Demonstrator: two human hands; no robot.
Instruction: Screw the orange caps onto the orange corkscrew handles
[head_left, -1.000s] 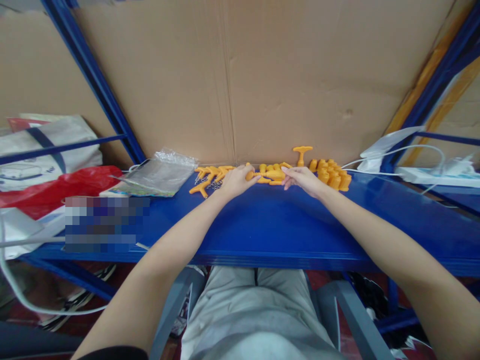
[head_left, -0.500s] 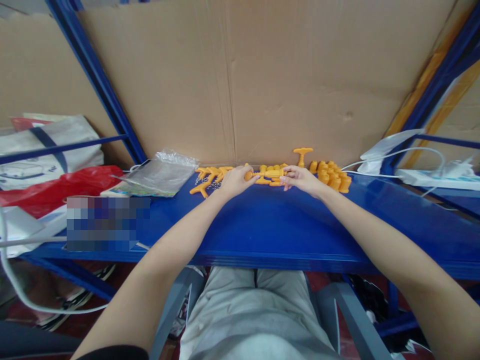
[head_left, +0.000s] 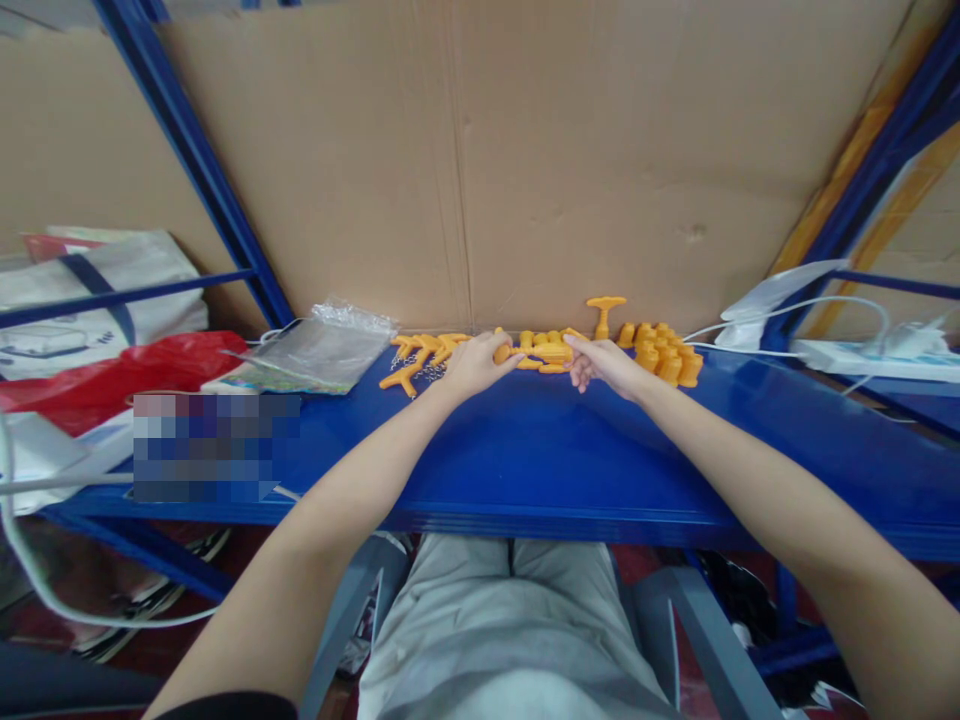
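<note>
My left hand (head_left: pixel 477 364) is closed round a yellow T-handle (head_left: pixel 503 353) with a short shaft pointing right. In line with that shaft lies a yellow cylinder (head_left: pixel 551 354). My right hand (head_left: pixel 602 366) has its thumb and forefinger at the cylinder's right end, other fingers curled under. Behind and below them are several more yellow pieces (head_left: pixel 527 339), partly covered. Left of my left hand lie several yellow T-handles with metal chains (head_left: pixel 400 378). One yellow T-handle piece (head_left: pixel 604 313) stands upright behind my right hand, and several yellow cylindrical caps (head_left: pixel 667 356) stand grouped right of it.
The blue table (head_left: pixel 525 460) backs onto a cardboard panel (head_left: pixel 570 150) between blue metal posts. At left are a clear plastic bag (head_left: pixel 330 350), a red bag (head_left: pixel 150 370) and a canvas bag (head_left: pixel 105 300). A white power strip (head_left: pixel 877 360) and cables lie at right.
My right hand's fingers have shifted at the cylinder's end, curling further under. My left hand has moved very slightly right, still holding the T-handle.
</note>
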